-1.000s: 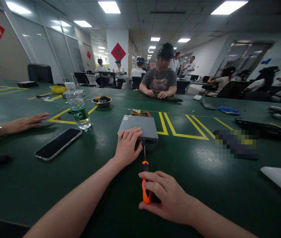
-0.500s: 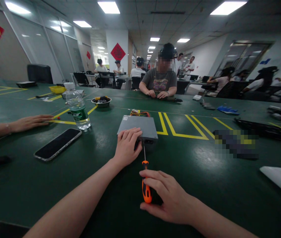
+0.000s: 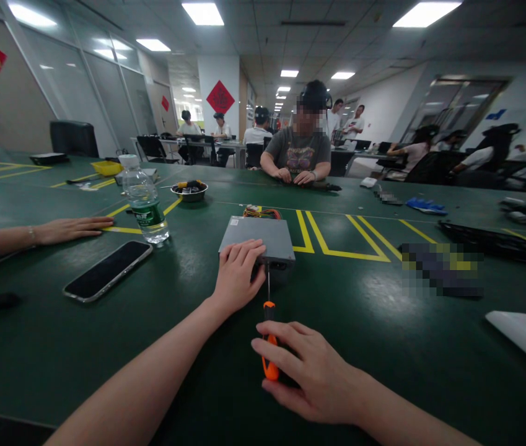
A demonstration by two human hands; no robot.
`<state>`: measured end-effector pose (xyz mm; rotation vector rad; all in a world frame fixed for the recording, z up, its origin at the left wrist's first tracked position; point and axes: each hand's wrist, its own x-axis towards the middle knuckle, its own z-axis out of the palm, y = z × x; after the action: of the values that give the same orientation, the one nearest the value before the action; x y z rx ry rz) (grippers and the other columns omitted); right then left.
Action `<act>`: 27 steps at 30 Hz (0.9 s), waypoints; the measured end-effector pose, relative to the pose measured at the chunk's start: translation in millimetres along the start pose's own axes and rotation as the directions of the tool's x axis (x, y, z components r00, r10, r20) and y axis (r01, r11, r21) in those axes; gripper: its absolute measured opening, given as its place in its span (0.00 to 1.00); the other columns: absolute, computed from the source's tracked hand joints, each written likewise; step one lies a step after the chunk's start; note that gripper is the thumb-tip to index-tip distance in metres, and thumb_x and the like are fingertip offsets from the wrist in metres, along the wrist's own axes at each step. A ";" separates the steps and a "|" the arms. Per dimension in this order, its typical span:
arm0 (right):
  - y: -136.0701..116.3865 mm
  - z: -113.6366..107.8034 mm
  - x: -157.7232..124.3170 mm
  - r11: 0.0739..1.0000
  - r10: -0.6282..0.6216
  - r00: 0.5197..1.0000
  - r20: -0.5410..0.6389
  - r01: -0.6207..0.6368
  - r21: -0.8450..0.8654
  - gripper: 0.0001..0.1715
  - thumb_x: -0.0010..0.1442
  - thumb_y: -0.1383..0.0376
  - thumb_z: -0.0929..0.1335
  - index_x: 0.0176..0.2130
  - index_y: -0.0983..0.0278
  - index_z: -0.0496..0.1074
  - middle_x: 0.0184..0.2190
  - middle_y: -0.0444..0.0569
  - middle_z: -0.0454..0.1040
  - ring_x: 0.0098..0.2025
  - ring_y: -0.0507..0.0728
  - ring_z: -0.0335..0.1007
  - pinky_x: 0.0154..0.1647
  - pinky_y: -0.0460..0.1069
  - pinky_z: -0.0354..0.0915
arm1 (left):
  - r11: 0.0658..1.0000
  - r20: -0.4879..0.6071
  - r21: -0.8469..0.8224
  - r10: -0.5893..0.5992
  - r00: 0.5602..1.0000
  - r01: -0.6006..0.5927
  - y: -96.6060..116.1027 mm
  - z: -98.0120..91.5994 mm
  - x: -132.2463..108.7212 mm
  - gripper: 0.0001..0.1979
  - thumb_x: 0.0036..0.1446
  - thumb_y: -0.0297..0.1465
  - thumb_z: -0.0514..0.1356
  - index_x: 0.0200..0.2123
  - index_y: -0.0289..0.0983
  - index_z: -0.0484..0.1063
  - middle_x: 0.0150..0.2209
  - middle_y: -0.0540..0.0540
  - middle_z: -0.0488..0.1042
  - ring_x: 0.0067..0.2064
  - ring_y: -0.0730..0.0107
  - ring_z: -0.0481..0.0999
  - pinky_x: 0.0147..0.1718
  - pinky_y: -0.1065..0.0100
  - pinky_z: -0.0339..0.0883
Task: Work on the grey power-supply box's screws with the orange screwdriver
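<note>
Here we are over the green table (image 3: 188, 371), and our left arm runs forward and slightly rightward, the left hand (image 3: 239, 272) palm down on the near left part of the grey metal box (image 3: 256, 230). Our right arm angles in from the lower right, the right hand (image 3: 311, 371) turned sideways, its thumb nearest us. Let's count: one box straight ahead, one bundle of wires (image 3: 263, 213) at its far side, one orange-handled screwdriver (image 3: 271, 367) pointing away from us, one phone (image 3: 108, 271) and one upright water bottle (image 3: 147, 207) to our left, one metal bowl (image 3: 189, 197) farther off. One co-worker's hand (image 3: 70, 229) lies flat beyond the phone, and one person (image 3: 297, 148) sits opposite, two hands together on the tabletop. Now the fingers! On the left they lie close together across the top of the box, thumb lower by its near face; whether they squeeze, we can't tell. On the right, they're narrowed around the handle, index and middle fingers reaching across it, thumb by the butt. The shaft meets the box's near face, just left of the socket, though we can't make out the tip.
</note>
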<state>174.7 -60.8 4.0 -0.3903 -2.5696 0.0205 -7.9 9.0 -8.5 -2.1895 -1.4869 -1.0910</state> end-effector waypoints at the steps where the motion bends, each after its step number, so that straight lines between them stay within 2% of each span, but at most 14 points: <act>1: 0.0 0.1 0.2 1.000 -0.016 1.000 0.009 0.016 -0.020 0.17 0.61 0.61 0.61 0.48 0.67 0.63 0.45 0.60 0.70 0.44 0.58 0.69 0.38 0.51 0.66 | 1.000 0.000 0.000 0.000 1.000 0.000 0.1 0.0 0.0 0.15 0.55 0.30 0.54 0.48 0.41 0.63 0.53 0.48 0.68 0.55 0.63 0.63 0.53 0.57 0.50; 4: 1.3 2.3 -1.1 0.997 -0.049 0.998 -0.048 0.046 -0.054 0.14 0.61 0.61 0.62 0.44 0.67 0.65 0.42 0.59 0.72 0.42 0.57 0.70 0.35 0.50 0.66 | 1.000 0.000 0.000 -0.001 1.000 0.001 0.4 0.1 0.0 0.15 0.55 0.30 0.54 0.48 0.41 0.63 0.53 0.48 0.68 0.55 0.62 0.63 0.53 0.57 0.50; 7: 2.2 3.2 -2.9 1.000 -0.011 0.994 -0.105 0.008 -0.024 0.16 0.61 0.57 0.62 0.42 0.67 0.64 0.42 0.58 0.72 0.42 0.55 0.70 0.37 0.49 0.66 | 1.000 0.001 0.000 -0.001 1.000 0.001 0.3 0.4 -0.2 0.15 0.55 0.30 0.54 0.48 0.41 0.63 0.53 0.47 0.68 0.55 0.62 0.63 0.53 0.57 0.50; 10: 1.1 0.4 -2.0 1.000 0.022 0.998 -0.062 -0.021 0.003 0.18 0.62 0.56 0.61 0.45 0.68 0.63 0.45 0.58 0.71 0.45 0.55 0.69 0.42 0.50 0.66 | 1.000 -0.005 0.001 0.002 1.000 -0.002 0.2 0.7 -0.2 0.15 0.55 0.30 0.54 0.48 0.41 0.63 0.53 0.48 0.68 0.55 0.63 0.63 0.53 0.57 0.50; 13: -0.3 -2.3 0.5 1.000 -0.015 1.000 -0.013 0.014 -0.026 0.18 0.62 0.60 0.60 0.49 0.68 0.63 0.45 0.59 0.71 0.46 0.56 0.68 0.44 0.52 0.65 | 1.000 -0.012 -0.001 0.002 1.000 -0.002 0.0 0.8 -0.1 0.16 0.55 0.30 0.54 0.48 0.41 0.63 0.53 0.48 0.68 0.55 0.63 0.63 0.53 0.57 0.50; 17: 0.8 -0.3 -0.7 0.995 -0.052 0.994 -0.097 0.043 -0.090 0.15 0.61 0.60 0.62 0.44 0.67 0.65 0.43 0.59 0.72 0.42 0.57 0.70 0.38 0.51 0.67 | 1.000 -0.001 -0.004 0.001 1.000 -0.001 -0.2 0.8 -0.2 0.16 0.55 0.29 0.54 0.48 0.41 0.63 0.53 0.48 0.67 0.55 0.63 0.63 0.53 0.57 0.49; 20: 1.9 1.6 -3.6 0.999 -0.023 0.991 -0.132 0.017 -0.045 0.15 0.61 0.59 0.63 0.43 0.67 0.63 0.44 0.60 0.72 0.42 0.56 0.71 0.37 0.49 0.67 | 1.000 0.000 -0.003 -0.001 1.000 0.001 -0.3 0.7 -0.2 0.16 0.55 0.30 0.54 0.48 0.41 0.63 0.53 0.47 0.67 0.55 0.62 0.62 0.53 0.57 0.50; 23: 1.2 0.1 -3.8 0.999 0.035 0.996 -0.079 -0.035 0.007 0.18 0.61 0.57 0.62 0.45 0.67 0.61 0.45 0.59 0.71 0.44 0.56 0.70 0.41 0.49 0.67 | 1.000 0.002 -0.004 -0.006 1.000 0.006 0.0 0.8 0.1 0.15 0.56 0.30 0.54 0.48 0.41 0.63 0.53 0.48 0.67 0.55 0.63 0.62 0.53 0.57 0.49; 27: 0.0 -1.7 -1.3 0.999 0.009 1.000 -0.010 -0.009 -0.031 0.21 0.61 0.59 0.61 0.50 0.67 0.62 0.47 0.60 0.70 0.46 0.58 0.69 0.41 0.51 0.67 | 1.000 -0.007 -0.002 -0.014 1.000 0.014 0.1 1.3 0.4 0.14 0.57 0.32 0.53 0.48 0.42 0.63 0.53 0.48 0.68 0.55 0.63 0.63 0.53 0.57 0.50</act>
<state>176.7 -61.3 4.8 -0.4121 -2.5607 -0.0177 -7.1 10.0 -9.2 -2.1780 -1.5014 -1.1037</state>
